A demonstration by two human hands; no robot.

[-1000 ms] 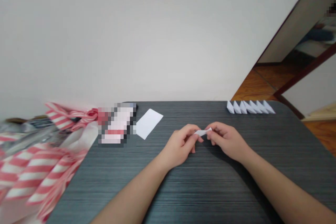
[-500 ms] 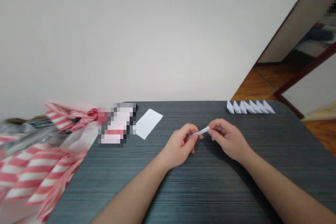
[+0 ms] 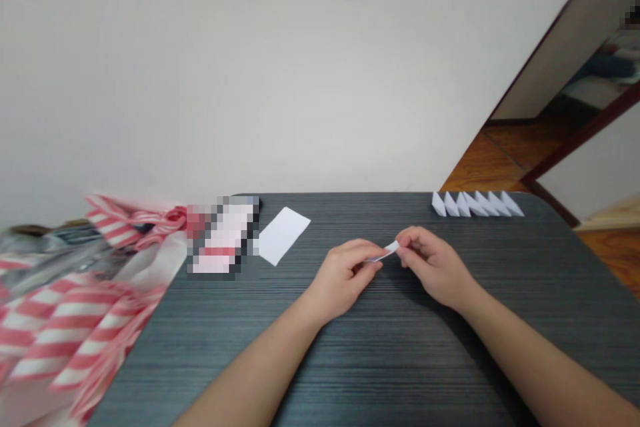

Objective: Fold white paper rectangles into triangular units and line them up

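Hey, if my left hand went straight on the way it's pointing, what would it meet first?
Most likely the narrow white paper strip at the fingertips of your left hand, then your right hand just beyond it; depth is hard to judge here.

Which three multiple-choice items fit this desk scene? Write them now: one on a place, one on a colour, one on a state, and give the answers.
1. Where do the folded white paper pieces lie?
A) On a shelf
B) In a row along the far edge of the table
C) In a stack at the near edge

2. What colour is the table top?
A) Dark grey
B) Bright red
C) Pale yellow

3. What state is the white paper strip in?
A) Flat on the table
B) Crumpled under a book
C) Held up between the left hand and the right hand

Answers:
1. B, the pieces stand side by side at the far edge.
2. A, the surface shows dark grey with fine streaks.
3. C, both hands pinch it above the table.
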